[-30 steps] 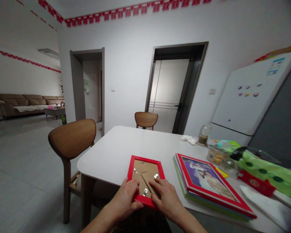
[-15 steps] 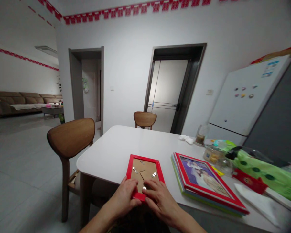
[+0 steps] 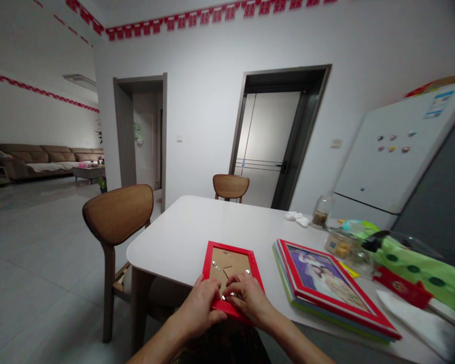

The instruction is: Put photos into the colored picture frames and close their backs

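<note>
A red picture frame (image 3: 209,257) lies face down at the table's near edge, its brown backing board (image 3: 235,257) showing with small metal clips and a thin stand-like strip on it. My left hand (image 3: 202,299) is closed around the frame's lower left corner, thumb along the near side. Bent fingers of my right hand (image 3: 248,298) pinch at a metal clip (image 3: 224,297) by the near edge, partly covering it. To the right, another red picture frame (image 3: 326,275) with a photo lies face up on a stack of frames.
The white table (image 3: 174,227) carries crumpled tissue (image 3: 296,218), a glass jar (image 3: 320,215), a clear food tub (image 3: 339,243), a green bag (image 3: 420,268) and white paper (image 3: 409,313) at its right side. Wooden chairs (image 3: 119,212) stand left and behind.
My right hand has lifted and curled its fingers, shifting from lying flatter on the backing to pinching near the bottom clip. My left hand stays on the frame. The view has turned slightly left.
</note>
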Motion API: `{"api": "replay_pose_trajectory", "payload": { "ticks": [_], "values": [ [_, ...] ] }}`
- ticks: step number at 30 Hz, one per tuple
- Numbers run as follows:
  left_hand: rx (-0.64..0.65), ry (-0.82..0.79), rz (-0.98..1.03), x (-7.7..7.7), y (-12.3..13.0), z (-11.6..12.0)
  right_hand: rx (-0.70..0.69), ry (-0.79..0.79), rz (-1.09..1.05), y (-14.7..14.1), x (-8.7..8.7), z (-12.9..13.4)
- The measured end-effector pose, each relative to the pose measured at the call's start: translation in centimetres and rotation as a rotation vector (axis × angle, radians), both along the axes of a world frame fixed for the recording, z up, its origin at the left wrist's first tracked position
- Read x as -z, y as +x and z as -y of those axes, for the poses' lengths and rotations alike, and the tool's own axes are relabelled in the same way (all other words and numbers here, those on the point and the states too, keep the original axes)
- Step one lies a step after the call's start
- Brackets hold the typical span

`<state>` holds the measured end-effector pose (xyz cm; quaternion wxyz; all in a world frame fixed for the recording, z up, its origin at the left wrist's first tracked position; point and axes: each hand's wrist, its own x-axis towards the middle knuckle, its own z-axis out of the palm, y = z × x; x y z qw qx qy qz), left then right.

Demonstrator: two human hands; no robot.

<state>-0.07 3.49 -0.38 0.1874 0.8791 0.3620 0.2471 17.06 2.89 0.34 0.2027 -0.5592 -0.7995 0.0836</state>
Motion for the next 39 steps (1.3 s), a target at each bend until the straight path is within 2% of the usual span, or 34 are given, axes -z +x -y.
{"api": "replay_pose_trajectory", "payload": {
  "ticks": [3, 7, 10, 15, 18, 21, 26, 31, 39],
  "values": [
    [-0.005, -0.012, -0.011, -0.1, 0.0, 0.0, 0.0, 0.015, 0.007, 0.0, -0.1, 0.4],
    [-0.029, -0.023, -0.044, -0.2, 0.1, 0.0, -0.137, 0.032, 0.045, 0.5, -1.0, 1.9],
    [-0.029, -0.012, -0.037, -0.4, 0.2, 0.2, -0.161, 0.05, 0.063, 0.6, -1.5, 3.0],
    [-0.023, -0.027, 0.008, -0.5, 0.2, 0.5, -0.091, 0.064, 0.012, 0.8, -1.1, 2.5],
    [-0.028, -0.048, 0.025, -0.6, 0.1, 0.5, 0.133, 0.122, -0.02, 2.1, -0.4, 1.0],
    [-0.027, -0.069, 0.036, -0.6, 0.1, 0.6, 0.315, 0.156, 0.081, 3.6, 0.1, -0.4],
    [-0.043, -0.088, 0.039, -0.5, 0.2, 0.7, 0.299, 0.143, 0.183, 4.2, 0.1, -1.3],
    [-0.063, -0.085, 0.035, -0.4, 0.2, 0.9, 0.272, 0.136, 0.096, 3.9, 0.3, -1.2],
    [-0.056, -0.057, 0.059, -0.3, 0.2, 1.1, 0.311, 0.173, 0.021, 4.0, 0.7, -1.2]
  ]
}}
